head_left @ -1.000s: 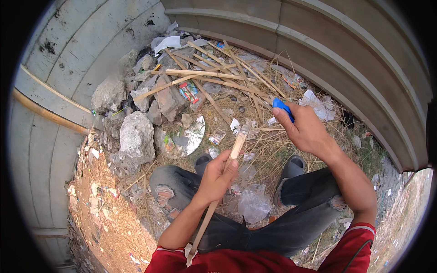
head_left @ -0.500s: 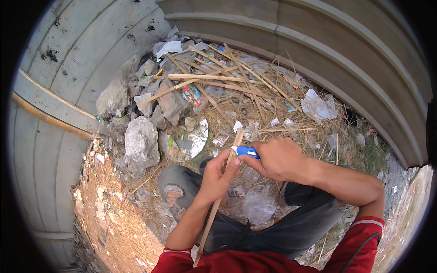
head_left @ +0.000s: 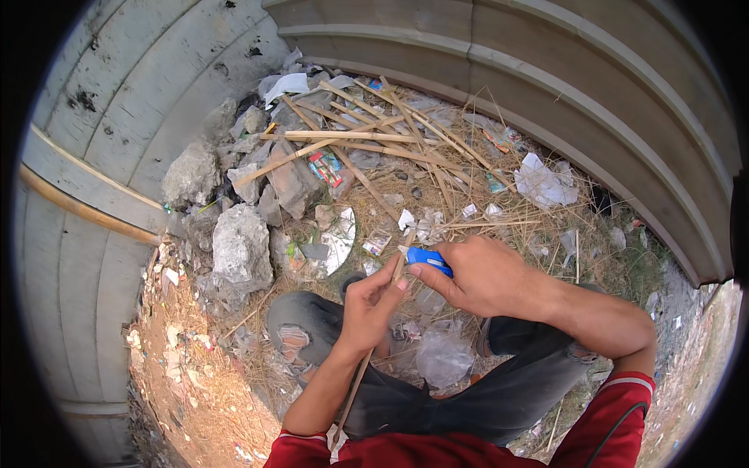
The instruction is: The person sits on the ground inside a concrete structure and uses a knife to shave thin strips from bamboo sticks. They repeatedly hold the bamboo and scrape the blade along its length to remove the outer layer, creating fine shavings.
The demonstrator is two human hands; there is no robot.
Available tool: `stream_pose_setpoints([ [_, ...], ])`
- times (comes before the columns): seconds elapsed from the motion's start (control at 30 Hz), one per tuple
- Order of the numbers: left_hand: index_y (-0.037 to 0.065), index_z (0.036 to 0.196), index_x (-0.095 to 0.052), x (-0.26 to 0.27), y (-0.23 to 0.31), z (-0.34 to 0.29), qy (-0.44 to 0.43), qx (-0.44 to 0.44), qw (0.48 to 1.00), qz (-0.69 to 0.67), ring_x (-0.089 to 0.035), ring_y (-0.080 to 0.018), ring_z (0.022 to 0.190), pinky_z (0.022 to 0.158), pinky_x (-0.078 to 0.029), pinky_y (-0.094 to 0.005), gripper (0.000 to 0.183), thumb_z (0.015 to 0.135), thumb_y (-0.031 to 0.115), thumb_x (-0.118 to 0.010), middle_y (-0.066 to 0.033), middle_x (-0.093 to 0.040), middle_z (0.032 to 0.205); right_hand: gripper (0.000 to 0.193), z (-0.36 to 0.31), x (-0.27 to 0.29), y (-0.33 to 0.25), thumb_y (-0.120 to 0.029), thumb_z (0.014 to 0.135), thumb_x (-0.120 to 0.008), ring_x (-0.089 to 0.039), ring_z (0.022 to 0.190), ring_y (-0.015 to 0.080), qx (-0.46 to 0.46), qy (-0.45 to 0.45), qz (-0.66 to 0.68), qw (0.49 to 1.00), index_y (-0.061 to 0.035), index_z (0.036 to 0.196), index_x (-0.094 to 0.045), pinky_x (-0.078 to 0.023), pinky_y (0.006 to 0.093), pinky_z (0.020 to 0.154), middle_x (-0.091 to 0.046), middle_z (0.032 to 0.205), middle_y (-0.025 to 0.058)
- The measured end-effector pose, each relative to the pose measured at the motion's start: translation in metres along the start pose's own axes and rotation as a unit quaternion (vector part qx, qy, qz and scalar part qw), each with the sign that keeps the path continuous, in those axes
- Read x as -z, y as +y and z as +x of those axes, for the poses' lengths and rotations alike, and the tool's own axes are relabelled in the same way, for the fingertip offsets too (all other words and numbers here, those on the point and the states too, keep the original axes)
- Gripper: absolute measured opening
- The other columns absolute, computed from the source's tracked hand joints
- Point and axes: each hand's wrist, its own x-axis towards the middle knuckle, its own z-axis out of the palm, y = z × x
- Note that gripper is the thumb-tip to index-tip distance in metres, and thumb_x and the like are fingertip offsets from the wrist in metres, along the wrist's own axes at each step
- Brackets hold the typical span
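Squatting over a littered patch of bare earth, a person in a red shirt and grey trousers is seen from above, hemmed in by pale ribbed metal sheeting (head_left: 117, 101) on the left and along the top. A thin, pale wooden stick (head_left: 367, 359) is gripped in the left hand (head_left: 370, 308), with the fingers curled closed around its shaft; the stick runs from near the person's chest up past the knees, its upper end showing just above the hand. A small blue-handled cutter (head_left: 428, 259) is held in the right hand (head_left: 484, 277), the fingers wrapped shut around it, and its tip is pressed against the upper end of the stick, right beside the left thumb.

The ground is covered with dry straw, reddish soil and scattered rubbish. Rough grey stones (head_left: 234, 249) are piled to the left of the knees, near the sheeting. Behind them, a heap of split pale wooden slats (head_left: 351, 140) is laid crosswise against the far wall. A crumpled white paper scrap (head_left: 542, 183) is lying in the straw to the right, well apart from the hands, and a clear plastic bag (head_left: 443, 355) is seen between the person's legs.
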Motion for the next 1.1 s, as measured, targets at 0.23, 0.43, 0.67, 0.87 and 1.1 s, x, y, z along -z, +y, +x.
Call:
stream_pose_setpoints([
  [0.23,-0.004,0.134,-0.059,0.001,-0.002,0.002,0.012,0.002,1.0,-0.017,-0.037,-0.0017,0.056,0.049,-0.028,-0.0215,0.036,0.1,0.01,-0.06,0.0061,-0.048,0.069,0.06,0.011,-0.025,0.011,-0.051,0.1,-0.051,-0.066,0.068,0.0485,0.017,0.018,-0.002,1.0,0.0052,0.087,-0.067,-0.053,0.055,0.065,-0.064,0.067,0.0278],
  [0.43,-0.005,0.14,-0.052,0.004,-0.009,-0.021,-0.038,0.006,0.999,0.022,-0.037,0.0007,0.058,0.051,-0.027,-0.0198,0.042,0.101,0.008,-0.059,0.0086,-0.048,0.073,0.062,0.041,0.049,0.082,-0.048,0.103,-0.046,-0.065,0.07,0.0462,-0.12,0.239,-0.015,0.964,0.006,0.081,-0.066,-0.05,0.054,0.067,-0.062,0.069,0.0301],
  [0.67,-0.006,0.135,-0.054,0.003,0.004,-0.006,-0.082,0.041,0.995,-0.044,-0.034,-0.0052,0.054,0.048,-0.029,-0.0207,0.039,0.107,0.019,-0.043,0.0022,-0.04,0.069,0.055,0.018,0.014,0.038,-0.043,0.102,-0.052,-0.058,0.057,0.0408,0.009,0.112,0.119,0.987,0.0057,0.079,-0.063,-0.046,0.049,0.059,-0.057,0.062,0.0246],
  [0.87,-0.006,0.133,-0.054,0.0,0.011,-0.005,-0.088,0.054,0.993,-0.05,-0.038,-0.006,0.052,0.048,-0.032,-0.021,0.044,0.108,0.027,-0.04,0.0007,-0.043,0.069,0.047,0.026,0.0,0.024,-0.043,0.09,-0.071,-0.052,0.052,0.0216,0.01,0.132,0.233,0.963,0.0022,0.081,-0.064,-0.044,0.0413,0.055,-0.055,0.057,0.0143],
  [1.1,-0.001,0.14,-0.049,-0.003,0.007,-0.001,-0.12,0.039,0.991,-0.039,-0.041,-0.0047,0.053,0.051,-0.034,-0.0207,0.042,0.108,0.025,-0.041,0.0007,-0.05,0.068,0.031,0.03,-0.017,0.029,-0.031,0.09,-0.074,-0.044,0.053,0.0086,0.007,0.102,0.246,0.964,-0.0009,0.087,-0.068,-0.036,0.0321,0.048,-0.051,0.055,0.0005],
])
